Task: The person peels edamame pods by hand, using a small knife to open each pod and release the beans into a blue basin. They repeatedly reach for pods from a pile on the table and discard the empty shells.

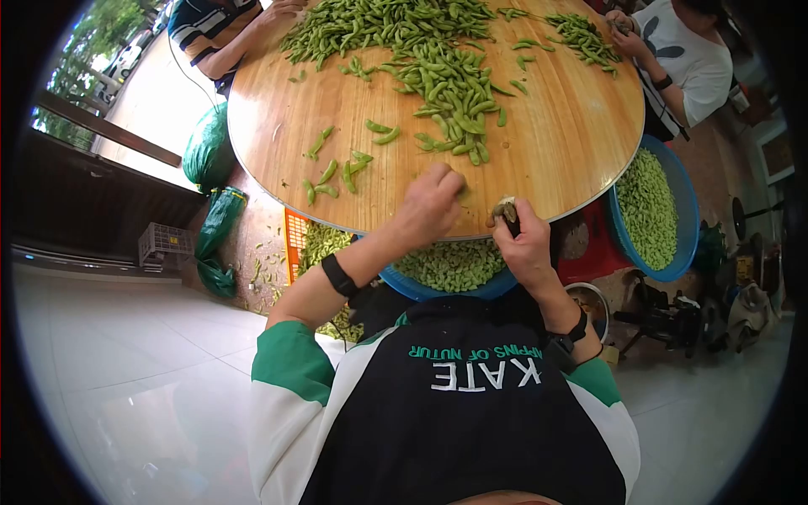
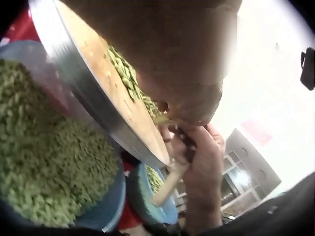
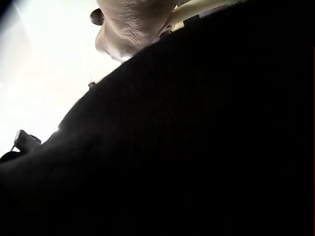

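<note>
- Pinching what looks like a green pod (image 2: 161, 119), the left hand (image 1: 431, 206) is over the table (image 1: 273, 160).
- The right hand (image 1: 526, 242) grips a small dark thing (image 1: 507, 214); I cannot tell what.
- One blue bowl (image 1: 502, 287) sits below, maybe so beans (image 1: 448, 266) drop in.
- Two blue bowls, two piles of pods (image 1: 454, 80), two other people (image 1: 692, 50).

Both forearms (image 1: 307, 295) are pointing inward, the left hand (image 1: 432, 202) holding its fingers curled near the gripping right hand (image 1: 525, 242).

I see a black shirt (image 1: 471, 429), green-and-white sleeves (image 1: 293, 360), white KATE lettering (image 1: 486, 376), smaller green print (image 1: 475, 352) and black wristbands (image 1: 338, 275).
</note>
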`<action>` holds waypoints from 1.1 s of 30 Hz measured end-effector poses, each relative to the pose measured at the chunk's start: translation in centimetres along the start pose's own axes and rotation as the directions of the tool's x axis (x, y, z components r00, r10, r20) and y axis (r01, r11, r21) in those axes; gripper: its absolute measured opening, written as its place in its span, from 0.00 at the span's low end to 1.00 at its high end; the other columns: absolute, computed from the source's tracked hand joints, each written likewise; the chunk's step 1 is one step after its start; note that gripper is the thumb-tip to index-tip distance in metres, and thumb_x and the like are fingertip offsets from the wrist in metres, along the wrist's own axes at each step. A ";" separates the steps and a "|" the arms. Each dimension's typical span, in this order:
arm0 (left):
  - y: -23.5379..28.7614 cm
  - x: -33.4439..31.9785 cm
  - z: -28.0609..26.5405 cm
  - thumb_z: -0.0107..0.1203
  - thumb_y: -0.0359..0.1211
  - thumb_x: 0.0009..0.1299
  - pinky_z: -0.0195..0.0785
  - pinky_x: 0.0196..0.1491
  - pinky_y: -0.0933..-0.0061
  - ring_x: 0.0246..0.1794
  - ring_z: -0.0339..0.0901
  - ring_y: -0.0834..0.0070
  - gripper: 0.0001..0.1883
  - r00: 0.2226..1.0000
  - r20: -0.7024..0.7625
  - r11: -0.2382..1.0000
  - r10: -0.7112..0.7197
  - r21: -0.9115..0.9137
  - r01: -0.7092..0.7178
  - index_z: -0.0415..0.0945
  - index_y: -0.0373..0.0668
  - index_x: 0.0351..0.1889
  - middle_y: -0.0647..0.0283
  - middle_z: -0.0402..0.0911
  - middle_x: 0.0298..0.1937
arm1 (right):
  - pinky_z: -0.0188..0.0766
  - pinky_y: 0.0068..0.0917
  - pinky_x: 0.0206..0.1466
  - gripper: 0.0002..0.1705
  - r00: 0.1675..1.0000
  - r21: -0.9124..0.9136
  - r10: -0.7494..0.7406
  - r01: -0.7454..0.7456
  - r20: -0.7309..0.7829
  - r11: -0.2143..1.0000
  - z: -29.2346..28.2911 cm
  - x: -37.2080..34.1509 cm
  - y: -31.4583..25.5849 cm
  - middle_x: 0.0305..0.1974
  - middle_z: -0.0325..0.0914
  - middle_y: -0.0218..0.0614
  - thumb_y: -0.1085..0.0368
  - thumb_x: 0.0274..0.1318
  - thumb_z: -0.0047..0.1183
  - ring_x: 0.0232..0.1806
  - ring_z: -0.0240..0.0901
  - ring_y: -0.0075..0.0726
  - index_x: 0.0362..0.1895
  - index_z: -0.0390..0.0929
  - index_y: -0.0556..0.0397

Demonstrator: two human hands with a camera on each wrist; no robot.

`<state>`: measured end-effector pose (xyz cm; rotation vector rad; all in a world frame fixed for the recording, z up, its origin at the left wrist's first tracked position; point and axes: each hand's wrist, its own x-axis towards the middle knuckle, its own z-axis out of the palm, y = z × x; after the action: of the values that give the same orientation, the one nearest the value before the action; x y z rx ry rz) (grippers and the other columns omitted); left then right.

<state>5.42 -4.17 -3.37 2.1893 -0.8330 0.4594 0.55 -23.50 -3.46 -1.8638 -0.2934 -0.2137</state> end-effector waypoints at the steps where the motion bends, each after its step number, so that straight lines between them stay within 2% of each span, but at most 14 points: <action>1: -1.1 0.1 -0.4 0.50 0.22 0.54 0.66 0.35 0.58 0.32 0.70 0.53 0.09 1.000 -0.024 0.991 0.007 0.132 -0.004 0.69 0.39 0.33 0.53 0.68 0.34 | 0.64 0.16 0.25 0.05 0.998 0.061 0.053 -0.055 0.037 0.997 0.0 0.0 0.3 0.26 0.75 0.30 0.77 0.55 0.50 0.22 0.67 0.16 0.37 0.71 0.58; 5: -3.7 -0.7 -2.0 0.51 0.24 0.54 0.66 0.38 0.59 0.35 0.69 0.54 0.08 0.998 0.041 0.934 0.037 0.353 -0.049 0.69 0.39 0.33 0.52 0.67 0.34 | 0.63 0.15 0.24 0.05 0.990 0.124 0.054 -0.070 0.132 0.990 -0.2 -0.2 -0.4 0.27 0.76 0.29 0.77 0.56 0.49 0.22 0.67 0.14 0.38 0.72 0.58; 7: -4.8 -1.5 -3.4 0.52 0.26 0.54 0.65 0.43 0.59 0.39 0.68 0.56 0.08 0.985 0.014 0.886 -0.169 0.441 0.146 0.71 0.38 0.33 0.52 0.68 0.34 | 0.65 0.18 0.25 0.03 0.953 0.148 0.049 -0.097 0.298 0.984 -0.7 -0.4 -0.5 0.26 0.76 0.32 0.76 0.55 0.51 0.22 0.68 0.18 0.35 0.72 0.59; 8: -5.7 -2.0 -4.7 0.52 0.26 0.54 0.65 0.43 0.59 0.39 0.68 0.56 0.08 0.986 0.015 0.885 -0.168 0.442 0.144 0.71 0.38 0.33 0.52 0.68 0.34 | 0.65 0.18 0.25 0.03 0.954 0.149 0.048 -0.096 0.297 0.984 -1.0 -0.6 -0.4 0.26 0.76 0.32 0.76 0.55 0.51 0.22 0.68 0.18 0.35 0.72 0.59; 10: -7.5 -2.1 -7.1 0.51 0.26 0.54 0.64 0.46 0.59 0.42 0.69 0.57 0.08 0.983 -0.033 0.654 -0.182 0.742 0.146 0.74 0.37 0.32 0.53 0.71 0.37 | 0.68 0.29 0.30 0.08 0.936 0.049 -0.087 0.074 0.342 0.996 -1.3 -1.1 -0.3 0.25 0.73 0.41 0.73 0.48 0.57 0.25 0.73 0.37 0.35 0.74 0.59; 15: -6.8 1.5 -6.3 0.53 0.26 0.54 0.63 0.49 0.59 0.46 0.70 0.56 0.07 0.996 -0.080 0.785 -0.047 0.614 0.086 0.77 0.37 0.31 0.55 0.75 0.41 | 0.65 0.28 0.31 0.08 0.878 0.052 -0.254 0.255 0.406 0.966 -0.9 -1.2 -1.0 0.29 0.76 0.41 0.76 0.45 0.59 0.28 0.72 0.38 0.34 0.76 0.58; 17: -7.7 3.3 -4.1 0.54 0.26 0.55 0.63 0.50 0.57 0.46 0.69 0.53 0.07 0.998 -0.028 0.945 -0.063 0.320 0.068 0.78 0.38 0.32 0.53 0.74 0.40 | 0.65 0.27 0.31 0.08 0.888 0.029 -0.252 0.261 0.383 0.965 -0.7 -1.0 -1.6 0.30 0.76 0.41 0.75 0.46 0.59 0.29 0.72 0.36 0.34 0.76 0.58; 18: -7.9 4.0 -3.5 0.54 0.26 0.55 0.63 0.50 0.57 0.46 0.69 0.53 0.07 0.998 -0.032 0.946 -0.061 0.316 0.068 0.78 0.38 0.32 0.53 0.74 0.40 | 0.65 0.27 0.31 0.08 0.888 0.023 -0.251 0.262 0.385 0.965 -0.7 -1.1 -1.6 0.30 0.76 0.41 0.75 0.46 0.59 0.29 0.72 0.36 0.34 0.76 0.58; 21: -8.1 5.2 -2.8 0.53 0.26 0.58 0.63 0.49 0.57 0.45 0.68 0.50 0.06 0.989 0.110 0.940 -0.095 0.336 0.053 0.77 0.38 0.32 0.51 0.73 0.40 | 0.68 0.26 0.30 0.08 0.908 0.110 -0.203 0.175 0.366 0.978 -0.8 -1.4 -1.8 0.30 0.76 0.38 0.72 0.51 0.57 0.26 0.72 0.33 0.37 0.75 0.59; 23: -8.0 5.7 -3.5 0.53 0.27 0.58 0.63 0.48 0.55 0.46 0.68 0.50 0.07 0.944 0.233 0.946 -0.232 0.281 0.163 0.76 0.37 0.34 0.50 0.73 0.39 | 0.64 0.20 0.24 0.06 0.890 0.277 0.245 -0.365 0.385 0.889 -1.2 -1.7 -2.4 0.30 0.76 0.33 0.70 0.59 0.53 0.21 0.67 0.21 0.39 0.74 0.59; 24: -8.0 5.4 -3.4 0.53 0.27 0.58 0.63 0.48 0.55 0.46 0.68 0.50 0.07 0.943 0.237 0.946 -0.231 0.281 0.161 0.76 0.37 0.34 0.50 0.73 0.39 | 0.58 0.14 0.19 0.10 0.876 0.310 0.291 -0.419 0.384 0.853 -1.2 -1.6 -2.0 0.27 0.74 0.29 0.66 0.64 0.48 0.17 0.61 0.13 0.45 0.73 0.59; 28: -8.1 3.7 -3.0 0.54 0.27 0.59 0.65 0.44 0.55 0.41 0.70 0.49 0.08 0.982 0.112 0.962 -0.151 0.246 0.119 0.72 0.35 0.35 0.50 0.74 0.36 | 0.57 0.14 0.19 0.22 0.849 0.511 0.268 -0.495 0.454 0.702 -0.7 -1.1 -0.5 0.31 0.72 0.33 0.63 0.68 0.39 0.19 0.58 0.15 0.63 0.61 0.60; 30: -8.0 3.5 -3.4 0.55 0.27 0.60 0.66 0.40 0.56 0.38 0.71 0.48 0.08 0.992 0.015 0.969 -0.128 0.213 0.122 0.71 0.34 0.35 0.50 0.74 0.35 | 0.58 0.14 0.20 0.22 0.855 0.540 0.289 -0.501 0.431 0.676 -0.4 -0.5 -0.8 0.32 0.72 0.33 0.64 0.69 0.39 0.20 0.59 0.15 0.63 0.60 0.60; 33: -6.9 3.3 -4.4 0.55 0.27 0.64 0.67 0.30 0.64 0.27 0.74 0.59 0.06 0.961 -0.080 0.963 -0.265 0.021 0.267 0.72 0.34 0.35 0.56 0.76 0.29 | 0.59 0.14 0.19 0.22 0.879 0.597 0.286 -0.471 0.381 0.650 0.4 0.7 -1.4 0.32 0.71 0.32 0.64 0.68 0.40 0.21 0.59 0.15 0.64 0.59 0.58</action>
<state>12.27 1.27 -2.22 2.2562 -0.4822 0.4211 0.80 -22.70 -2.14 -1.1627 -0.1115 0.3995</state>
